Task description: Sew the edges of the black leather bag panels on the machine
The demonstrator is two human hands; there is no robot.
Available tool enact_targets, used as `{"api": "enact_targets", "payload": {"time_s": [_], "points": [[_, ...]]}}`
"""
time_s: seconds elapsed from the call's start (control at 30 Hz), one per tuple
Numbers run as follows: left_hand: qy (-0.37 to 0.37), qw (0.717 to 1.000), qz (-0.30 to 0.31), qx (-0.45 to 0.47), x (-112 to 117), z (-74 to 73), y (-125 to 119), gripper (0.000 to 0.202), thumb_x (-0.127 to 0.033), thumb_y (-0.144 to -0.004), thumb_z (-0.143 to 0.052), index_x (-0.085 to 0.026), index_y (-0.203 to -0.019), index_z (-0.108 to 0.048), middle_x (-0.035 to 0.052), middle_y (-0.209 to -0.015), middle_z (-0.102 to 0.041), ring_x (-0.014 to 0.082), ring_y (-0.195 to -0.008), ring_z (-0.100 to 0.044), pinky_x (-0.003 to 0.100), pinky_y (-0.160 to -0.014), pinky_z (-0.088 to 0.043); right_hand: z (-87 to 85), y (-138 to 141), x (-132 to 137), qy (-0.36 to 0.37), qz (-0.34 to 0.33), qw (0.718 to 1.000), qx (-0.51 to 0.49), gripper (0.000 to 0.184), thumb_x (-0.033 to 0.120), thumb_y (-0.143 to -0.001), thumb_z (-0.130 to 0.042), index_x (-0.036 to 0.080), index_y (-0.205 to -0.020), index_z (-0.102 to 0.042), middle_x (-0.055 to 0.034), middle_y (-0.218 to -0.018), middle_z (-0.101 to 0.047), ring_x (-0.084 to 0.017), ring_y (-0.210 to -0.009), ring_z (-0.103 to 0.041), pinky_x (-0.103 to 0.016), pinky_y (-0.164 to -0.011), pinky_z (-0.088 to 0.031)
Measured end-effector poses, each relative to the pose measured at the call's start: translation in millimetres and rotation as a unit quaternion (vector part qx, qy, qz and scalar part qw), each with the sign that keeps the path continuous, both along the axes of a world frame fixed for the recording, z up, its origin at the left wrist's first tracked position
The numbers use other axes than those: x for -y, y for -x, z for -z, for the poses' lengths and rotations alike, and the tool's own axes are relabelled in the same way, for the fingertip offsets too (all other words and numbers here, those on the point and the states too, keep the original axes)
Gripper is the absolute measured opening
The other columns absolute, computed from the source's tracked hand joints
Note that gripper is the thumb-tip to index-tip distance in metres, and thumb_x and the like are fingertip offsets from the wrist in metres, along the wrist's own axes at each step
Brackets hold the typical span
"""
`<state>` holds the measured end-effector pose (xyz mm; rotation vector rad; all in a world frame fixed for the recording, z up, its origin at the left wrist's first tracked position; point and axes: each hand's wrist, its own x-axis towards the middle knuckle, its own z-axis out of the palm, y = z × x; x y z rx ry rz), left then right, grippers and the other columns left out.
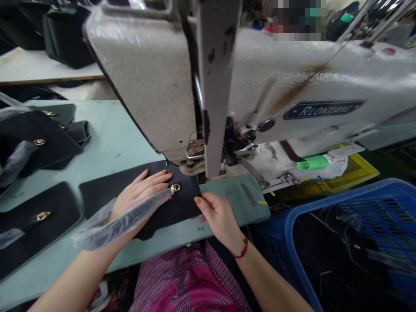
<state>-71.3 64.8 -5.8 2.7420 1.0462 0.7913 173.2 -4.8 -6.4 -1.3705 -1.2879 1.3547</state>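
A black leather panel (pixel 97 193) with a gold clasp (pixel 176 187) lies on the pale green table (pixel 112 134), its right end under the head of a white sewing machine (pixel 292 82). My left hand (pixel 141 190) rests flat on the panel, fingers stretched toward the clasp. A clear plastic strip (pixel 120 219) lies across that hand and wrist. My right hand (pixel 217 214) pinches the panel's right edge near the needle area, with a red cord around the wrist.
More black panels with gold clasps (pixel 39 214) lie stacked at the left. A blue plastic crate (pixel 302 212) holding black pieces stands at the right, a yellow tray (pixel 357 171) behind it. Black bags (pixel 65 34) sit on a far table.
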Motion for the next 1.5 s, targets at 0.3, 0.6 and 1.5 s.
{"api": "enact_targets", "payload": {"time_s": [0.3, 0.6, 1.5], "points": [[0.139, 0.987, -0.068, 0.048, 7, -26.8, -10, 0.032, -0.038, -0.095, -0.046, -0.016, -0.104, -0.068, 0.0053, -0.125, -0.068, 0.0177, -0.113, -0.065, 0.032, -0.106, -0.049, -8.2, -11, 12, 0.089, -0.058, 0.985, -0.136, 0.041, 0.053, -0.091, -0.057, 0.013, -0.082, -0.064, -0.0119, -0.092, -0.076, -0.015, -0.073, -0.073, -0.018, -0.052, -0.049], [0.162, 0.981, -0.102, 0.002, -3, -35.1, -5, 0.042, -0.051, -0.092, -0.048, -0.023, -0.12, -0.065, -0.0019, -0.125, -0.068, 0.0209, -0.108, -0.068, 0.031, -0.097, -0.056, -12.0, -15, 0, 0.143, -0.095, 0.963, -0.21, 0.037, 0.05, -0.087, -0.063, 0.014, -0.08, -0.063, -0.0096, -0.086, -0.077, -0.013, -0.068, -0.072, -0.015, -0.05, -0.049], [0.149, 0.987, -0.068, -0.008, -4, -34.6, -3, 0.036, -0.047, -0.094, -0.048, -0.022, -0.11, -0.066, -0.0002, -0.128, -0.066, 0.0174, -0.109, -0.067, 0.032, -0.1, -0.053, -6.4, -10, 6, 0.111, -0.09, 0.973, -0.179, 0.036, 0.048, -0.092, -0.057, 0.015, -0.08, -0.059, -0.0087, -0.087, -0.076, -0.012, -0.069, -0.071, -0.017, -0.053, -0.049]]}}
